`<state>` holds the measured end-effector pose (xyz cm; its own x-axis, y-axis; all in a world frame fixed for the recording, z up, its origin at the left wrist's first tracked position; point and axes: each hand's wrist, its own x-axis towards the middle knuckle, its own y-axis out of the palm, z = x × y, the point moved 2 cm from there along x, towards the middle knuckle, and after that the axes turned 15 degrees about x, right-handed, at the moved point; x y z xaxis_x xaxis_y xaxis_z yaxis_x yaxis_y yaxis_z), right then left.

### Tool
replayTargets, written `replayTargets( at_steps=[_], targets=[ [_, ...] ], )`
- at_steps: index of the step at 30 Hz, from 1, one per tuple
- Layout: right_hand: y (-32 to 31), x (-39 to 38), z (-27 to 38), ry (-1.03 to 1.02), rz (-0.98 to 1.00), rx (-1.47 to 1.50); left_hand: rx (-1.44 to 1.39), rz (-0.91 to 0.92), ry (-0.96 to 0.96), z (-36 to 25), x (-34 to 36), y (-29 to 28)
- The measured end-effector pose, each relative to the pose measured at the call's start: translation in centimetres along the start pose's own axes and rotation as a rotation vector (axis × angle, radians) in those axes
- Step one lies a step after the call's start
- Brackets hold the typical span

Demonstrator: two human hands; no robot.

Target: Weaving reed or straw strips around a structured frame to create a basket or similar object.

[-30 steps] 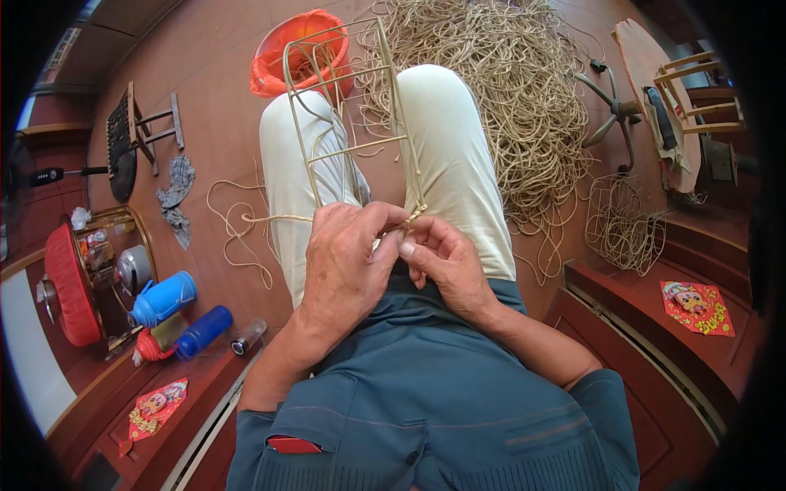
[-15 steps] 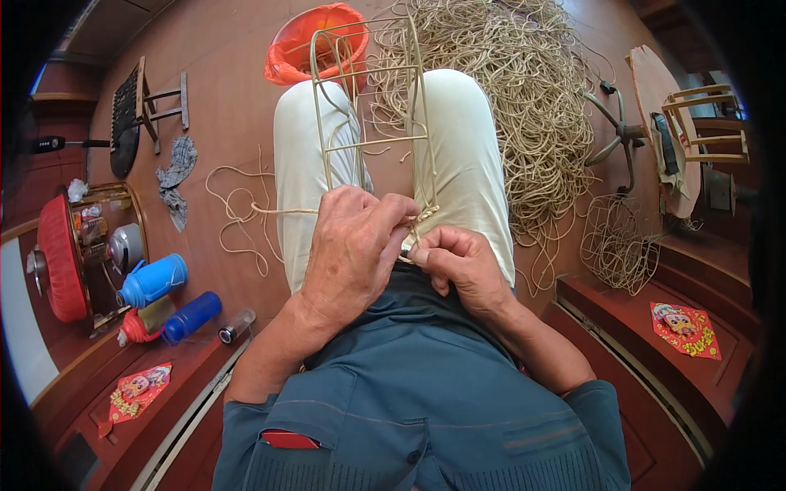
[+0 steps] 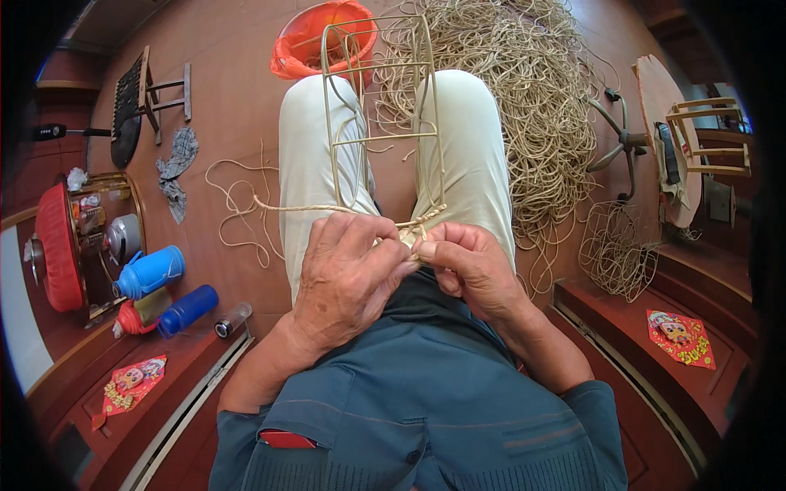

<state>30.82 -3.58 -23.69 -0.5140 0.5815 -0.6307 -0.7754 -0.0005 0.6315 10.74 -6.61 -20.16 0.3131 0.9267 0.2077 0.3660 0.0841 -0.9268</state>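
A brass-coloured wire frame [image 3: 385, 139] lies across my thighs, its near corner just beyond my fingers. Tan cord [image 3: 295, 208] is wrapped round that near corner, and a length of it trails left past my knee to the floor. My left hand [image 3: 348, 270] is closed, thumb and fingertips pinching cord just below the frame's near rod. Opposite it, my right hand [image 3: 471, 266] pinches cord between thumb and forefinger. The fingertips of both hands almost meet, and the short bit of cord between them is partly hidden.
A large heap of tan cord [image 3: 540, 106] spreads over the floor at far right. Beyond my knees stands an orange-lined bucket [image 3: 286, 49]. Another wire frame [image 3: 618, 250] is on the right. Flasks, including a light blue one [image 3: 151, 272], stand left, below a wooden stool [image 3: 168, 102].
My left hand has drawn back toward me and lower, uncovering the wrapped corner and the cord running left. My right hand keeps its pinch. The whole view has shifted slightly.
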Motion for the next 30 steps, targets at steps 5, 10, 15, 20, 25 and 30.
replayTargets(
  at_steps=[5, 10, 15, 20, 25, 30],
  targets=[
    [1.0, -1.6, 2.4, -1.015, -0.095, -1.094, -0.155, -0.070, -0.031, 0.3, 0.4, -0.3],
    [0.3, 0.3, 2.7, -1.086, 0.015, -1.271, -0.213, -0.083, -0.068, 0.2, 1.3, -0.8],
    [-0.7, 2.3, 2.8, -1.134, 0.167, -1.357, -0.302, -0.066, -0.105, 1.0, 0.5, -1.5],
    [-1.0, 3.0, 2.8, -1.181, 0.234, -1.286, -0.088, 0.057, -0.232, 4.1, -4.8, -1.5],
    [-0.9, 2.9, 3.3, -1.165, 0.277, -1.252, 0.180, 0.118, -0.420, 11.6, -16.0, 0.8],
    [-0.9, 2.9, 3.4, -1.136, 0.291, -1.202, 0.487, 0.389, -0.738, 23.5, -35.5, -1.0]
  ],
)
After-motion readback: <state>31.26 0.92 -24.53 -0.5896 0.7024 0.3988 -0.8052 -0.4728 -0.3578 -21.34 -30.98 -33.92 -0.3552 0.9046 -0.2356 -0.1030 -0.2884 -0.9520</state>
